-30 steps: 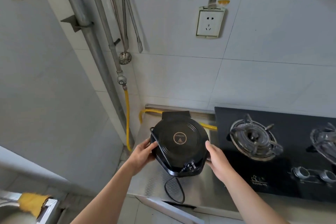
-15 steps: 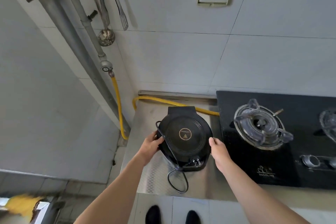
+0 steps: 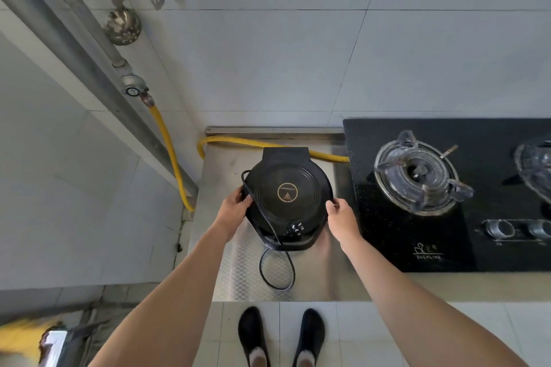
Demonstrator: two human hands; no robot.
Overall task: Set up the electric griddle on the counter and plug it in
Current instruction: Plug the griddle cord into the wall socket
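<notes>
Head view: left grip point(image 3: 235, 208) and right grip point(image 3: 343, 217) clasp the griddle point(image 3: 287, 175); cord point(image 3: 278, 288) looped.

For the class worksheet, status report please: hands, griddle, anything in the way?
Left hand and right hand both grip the griddle rim. Griddle over the steel counter, cord and plug loose across its lid. Behind it, yellow gas hose.

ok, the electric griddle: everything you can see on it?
The electric griddle is black, round, closed; ridged glossy lid, gold ring with warning triangle at centre, squared hinge tab toward the wall. It sits on the steel counter left of the gas stove. The left hand and right hand grip its rim on opposite sides. Its power cord crosses the lid's left, plug on the near edge, slack looped on the counter.
</notes>
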